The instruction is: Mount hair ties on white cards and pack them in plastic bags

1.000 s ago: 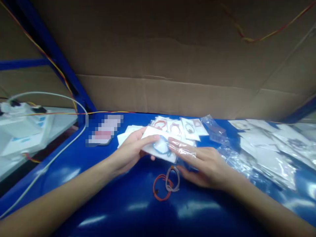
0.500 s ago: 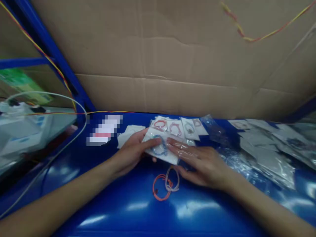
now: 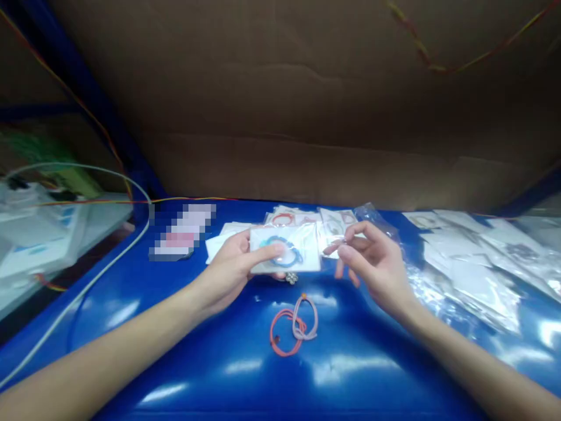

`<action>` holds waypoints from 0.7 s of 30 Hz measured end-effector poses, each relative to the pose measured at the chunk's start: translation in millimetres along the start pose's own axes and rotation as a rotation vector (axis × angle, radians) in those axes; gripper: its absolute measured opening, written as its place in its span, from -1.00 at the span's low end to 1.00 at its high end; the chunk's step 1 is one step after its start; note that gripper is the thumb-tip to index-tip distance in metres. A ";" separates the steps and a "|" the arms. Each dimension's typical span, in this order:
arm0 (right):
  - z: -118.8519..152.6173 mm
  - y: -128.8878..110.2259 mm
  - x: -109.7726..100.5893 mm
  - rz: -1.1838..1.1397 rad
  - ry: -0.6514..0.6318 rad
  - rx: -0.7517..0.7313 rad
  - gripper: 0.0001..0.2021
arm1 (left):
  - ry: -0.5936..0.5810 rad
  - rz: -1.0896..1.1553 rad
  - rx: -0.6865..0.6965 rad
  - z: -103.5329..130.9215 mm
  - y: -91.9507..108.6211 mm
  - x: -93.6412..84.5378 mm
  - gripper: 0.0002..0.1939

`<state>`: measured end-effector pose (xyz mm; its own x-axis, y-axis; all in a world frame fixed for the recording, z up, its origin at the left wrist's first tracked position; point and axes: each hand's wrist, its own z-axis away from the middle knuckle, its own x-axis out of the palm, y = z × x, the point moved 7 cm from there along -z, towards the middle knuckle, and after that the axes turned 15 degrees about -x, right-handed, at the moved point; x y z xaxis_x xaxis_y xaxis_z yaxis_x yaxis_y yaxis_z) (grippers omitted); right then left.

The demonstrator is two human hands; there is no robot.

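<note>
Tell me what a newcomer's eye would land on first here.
Probably the rectangular white card with a bright blue cord loop, held in the left hand at centre. Below it, an orange cord loop and a pale pink cord loop overlap on the glossy blue tabletop.

No lettering, number or brand is reading legibly anywhere. Blue patches (image 3: pixel 66 218) are showing on the white box (image 3: pixel 26 222) at far left, too blurred for making out; pixelation is masking the face of the flat, phone-shaped object (image 3: pixel 188 228) on the blue tabletop (image 3: pixel 197 362).
</note>
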<state>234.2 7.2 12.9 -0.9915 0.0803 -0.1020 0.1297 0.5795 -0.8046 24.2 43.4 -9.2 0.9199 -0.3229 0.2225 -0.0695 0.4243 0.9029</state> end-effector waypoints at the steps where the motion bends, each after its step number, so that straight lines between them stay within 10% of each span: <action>1: 0.0 3.4 3.3 -0.033 -0.003 0.041 -0.70 | -0.017 -0.007 -0.002 0.5 -0.3 2.3 -0.65; 12: 4.4 19.1 7.0 -0.017 -0.066 0.200 -0.65 | -0.011 0.010 0.000 3.5 -2.8 2.2 -0.62; 21: 4.3 -17.1 -10.3 0.359 0.163 -0.195 -0.73 | -0.047 -0.109 0.015 1.8 -8.4 5.8 -0.66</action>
<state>242.2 -7.0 25.1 -0.8718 0.4220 -0.2489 0.4798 0.6323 -0.6083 29.5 36.5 -14.8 0.9033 -0.4058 0.1396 0.0236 0.3717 0.9280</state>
